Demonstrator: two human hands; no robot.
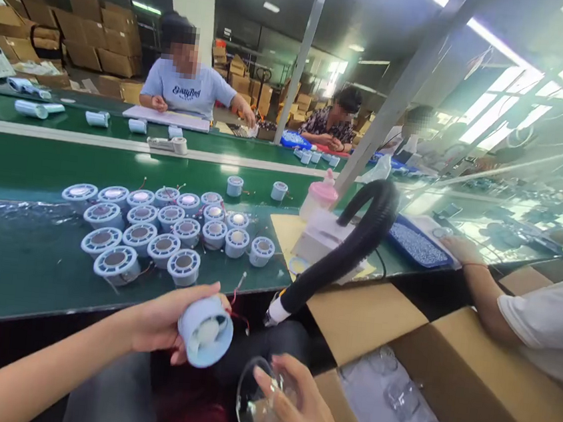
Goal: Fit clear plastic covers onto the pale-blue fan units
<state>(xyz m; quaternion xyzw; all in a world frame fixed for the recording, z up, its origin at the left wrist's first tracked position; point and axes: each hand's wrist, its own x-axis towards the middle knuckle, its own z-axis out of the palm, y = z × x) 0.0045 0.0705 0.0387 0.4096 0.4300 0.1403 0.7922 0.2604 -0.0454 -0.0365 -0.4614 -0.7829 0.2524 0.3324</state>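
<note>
My left hand (169, 323) is wrapped round a light blue fan housing (206, 332), its open end turned toward me and a pale fan inside. Thin red wires with a white connector trail from its far side. Lower down, my right hand (298, 407) grips a clear plastic cup-like part (262, 397) by its side, apart from the housing. Just beyond my left hand, several similar blue fan units (116, 262) stand in rows on the green workbench (14, 263), round grilles facing up.
An open cardboard box (474, 386) at my right holds several clear parts (400, 395). A black flexible hose (344, 258) arches over the bench edge beside a pink-lidded container (320, 198). A blue tray (416, 242) lies near a co-worker's arm (479, 285). Other people sit across the belt.
</note>
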